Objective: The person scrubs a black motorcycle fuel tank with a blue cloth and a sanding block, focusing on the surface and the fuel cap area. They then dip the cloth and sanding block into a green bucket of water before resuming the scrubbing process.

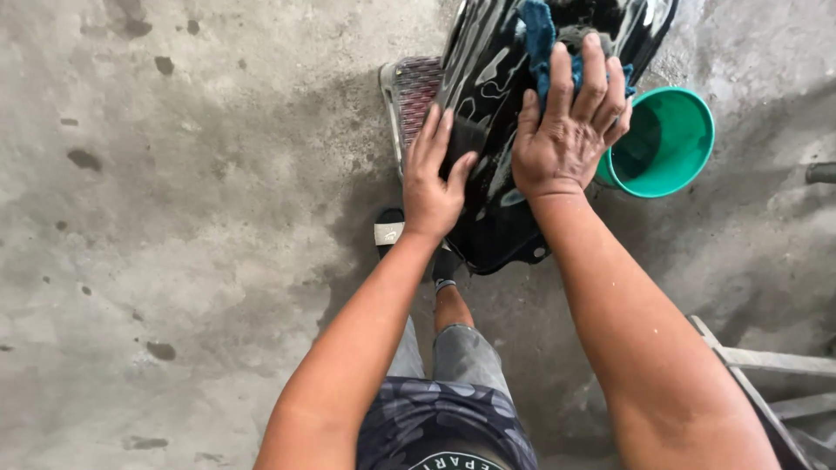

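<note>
Closest to the lens, a dark patterned shirt (435,426) and grey shorts (453,352), two bare forearms reaching forward from them. Left hand (433,174) laid flat and open, fingers spread, against the near edge of a glossy black panel (488,113) streaked with suds, bracing it rather than gripping. Right hand (570,122) pressed palm-down on a blue rag (540,35), fingers splayed over the cloth and pinning it to the wet surface, not curled round it. Panel propped upright on the concrete floor (192,244), leaning away, lower end just in front of a sandalled foot (389,228). Behind its left edge, a ridged mat (411,96), partly hidden. Just beside the right hand, a green bucket (666,139) standing on the floor, contents too shadowed to tell. At the lower right corner, grey metal bars (766,365), well apart. Judged by the suds and rag: scrubbing stage, upper part of the panel under the cloth. Next stroke likely calls for steady pressure from the left hand so the panel does not slide, and a sweep of the rag down toward the soapy lower part
</note>
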